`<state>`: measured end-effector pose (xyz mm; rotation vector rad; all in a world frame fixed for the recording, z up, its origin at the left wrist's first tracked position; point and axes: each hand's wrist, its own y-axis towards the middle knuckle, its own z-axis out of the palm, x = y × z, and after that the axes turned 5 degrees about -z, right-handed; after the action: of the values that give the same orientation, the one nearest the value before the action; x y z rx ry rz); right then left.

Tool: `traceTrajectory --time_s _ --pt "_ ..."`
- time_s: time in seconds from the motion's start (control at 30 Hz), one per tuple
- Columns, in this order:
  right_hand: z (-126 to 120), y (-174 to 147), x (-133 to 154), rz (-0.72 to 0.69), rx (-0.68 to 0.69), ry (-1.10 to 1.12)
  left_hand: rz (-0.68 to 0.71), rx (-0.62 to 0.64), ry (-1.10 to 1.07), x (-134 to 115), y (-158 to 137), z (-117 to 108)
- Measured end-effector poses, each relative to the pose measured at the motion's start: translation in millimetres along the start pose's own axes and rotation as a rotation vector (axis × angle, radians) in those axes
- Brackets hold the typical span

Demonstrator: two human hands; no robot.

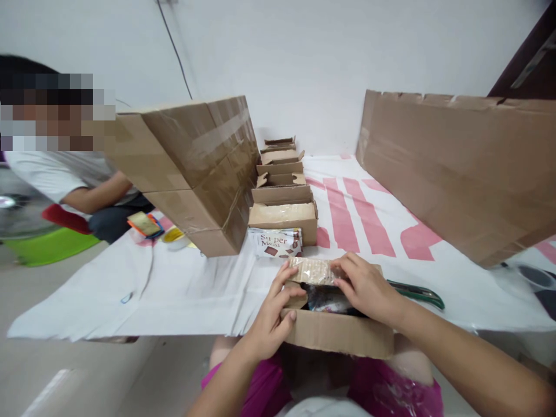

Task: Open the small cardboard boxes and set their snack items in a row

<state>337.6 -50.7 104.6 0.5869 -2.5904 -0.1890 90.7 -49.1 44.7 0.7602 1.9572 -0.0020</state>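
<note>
A small cardboard box [343,334] is in front of me at the table's near edge, its top partly open. Dark, glossy packets [330,299] show inside, but their kind is hard to make out. My left hand [274,310] grips the box's left end, with its thumb at the near wall and fingers over the side flap. With bent fingers, my right hand [362,284] holds the taped far flap [313,270] near its right end. Behind the right wrist lies a green box cutter [419,294], partly hidden by the forearm.
A white packet printed "Super Meal" [278,243] leans by a row of cardboard boxes [284,215]. Stacked sealed cartons [208,168] rise on the left, a large cardboard panel [460,174] on the right. Another person [56,174] sits at far left. A tape roll [536,277] lies at right.
</note>
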Motion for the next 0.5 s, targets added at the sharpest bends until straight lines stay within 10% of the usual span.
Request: traceTrajectory --time_s 0.5 --pt "0 13 0 -0.018 0.052 -0.167 0.011 -0.003 -0.005 2 0 1"
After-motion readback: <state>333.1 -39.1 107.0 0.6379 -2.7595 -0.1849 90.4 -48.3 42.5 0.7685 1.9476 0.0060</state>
